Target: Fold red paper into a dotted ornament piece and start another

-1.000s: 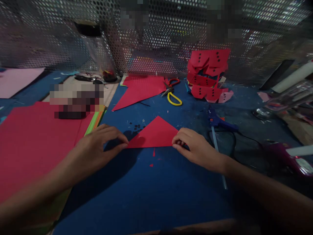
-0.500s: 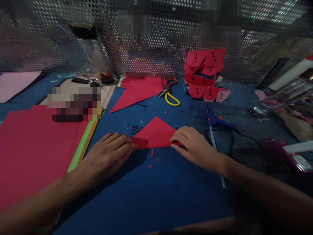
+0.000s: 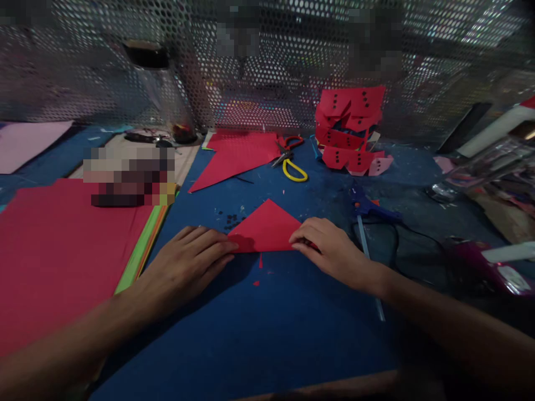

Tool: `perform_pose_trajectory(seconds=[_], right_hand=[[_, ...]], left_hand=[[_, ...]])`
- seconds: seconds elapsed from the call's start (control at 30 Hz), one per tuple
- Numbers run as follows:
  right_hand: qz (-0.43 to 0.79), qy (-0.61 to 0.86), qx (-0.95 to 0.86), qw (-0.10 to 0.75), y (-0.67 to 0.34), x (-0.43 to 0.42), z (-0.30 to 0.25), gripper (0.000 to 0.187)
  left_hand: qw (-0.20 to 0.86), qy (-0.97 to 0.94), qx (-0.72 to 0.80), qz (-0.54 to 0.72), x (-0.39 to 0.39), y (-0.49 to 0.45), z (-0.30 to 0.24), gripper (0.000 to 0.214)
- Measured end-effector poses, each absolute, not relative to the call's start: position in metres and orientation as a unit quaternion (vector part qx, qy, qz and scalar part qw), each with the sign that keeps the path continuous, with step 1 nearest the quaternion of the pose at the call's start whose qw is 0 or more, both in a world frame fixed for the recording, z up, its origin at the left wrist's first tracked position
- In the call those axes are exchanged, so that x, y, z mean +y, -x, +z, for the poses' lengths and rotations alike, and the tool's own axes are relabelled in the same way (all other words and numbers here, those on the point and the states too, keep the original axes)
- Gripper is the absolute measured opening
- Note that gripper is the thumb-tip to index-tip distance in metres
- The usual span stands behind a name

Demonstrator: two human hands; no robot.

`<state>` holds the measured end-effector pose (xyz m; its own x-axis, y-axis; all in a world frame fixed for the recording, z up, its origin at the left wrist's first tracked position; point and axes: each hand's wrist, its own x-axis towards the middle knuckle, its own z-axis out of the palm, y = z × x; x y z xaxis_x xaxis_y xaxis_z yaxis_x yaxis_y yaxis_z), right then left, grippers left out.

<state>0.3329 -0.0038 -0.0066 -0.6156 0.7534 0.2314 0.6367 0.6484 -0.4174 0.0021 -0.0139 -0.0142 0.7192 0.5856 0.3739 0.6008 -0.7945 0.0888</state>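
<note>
A folded red paper triangle (image 3: 267, 227) lies flat on the blue tabletop, its peak pointing away from me. At its left corner, my left hand (image 3: 197, 253) holds the paper with fingers together, the fingertips on the lower edge. My right hand (image 3: 328, 245) is closed in a pinch on the right corner, which is tucked beneath the fingers. Small black paper bits (image 3: 234, 221) lie just beyond the left corner. Two red scraps, one a thin sliver (image 3: 261, 260), sit in front of the bottom edge.
Scissors (image 3: 287, 159) and a larger red sheet (image 3: 238, 156) lie farther back. Dotted red paper pieces (image 3: 351, 131) stand by the perforated metal panel (image 3: 259, 83). A blue glue gun (image 3: 368, 206) with a cord is at right. Stacked coloured paper (image 3: 62, 256) covers the left.
My left fingertips have shifted slightly onto the paper's lower left corner. The right fingers have curled a little more around the right corner. The triangle stays nearly in place.
</note>
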Motion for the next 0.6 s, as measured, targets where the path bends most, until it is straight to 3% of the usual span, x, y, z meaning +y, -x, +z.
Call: perform_pose_trajectory(seconds=[0.33,0.6], right_hand=[[0.281,0.439,-0.822,0.230,-0.331,-0.002,0.002,0.008],[0.300,0.440,-0.813,0.234,-0.332,-0.003,0.004,0.006]], left_hand=[[0.009,0.924,-0.325,-0.201,-0.013,0.000,-0.016,0.024],[0.029,0.926,-0.311,-0.212,-0.011,-0.001,-0.015,0.016]])
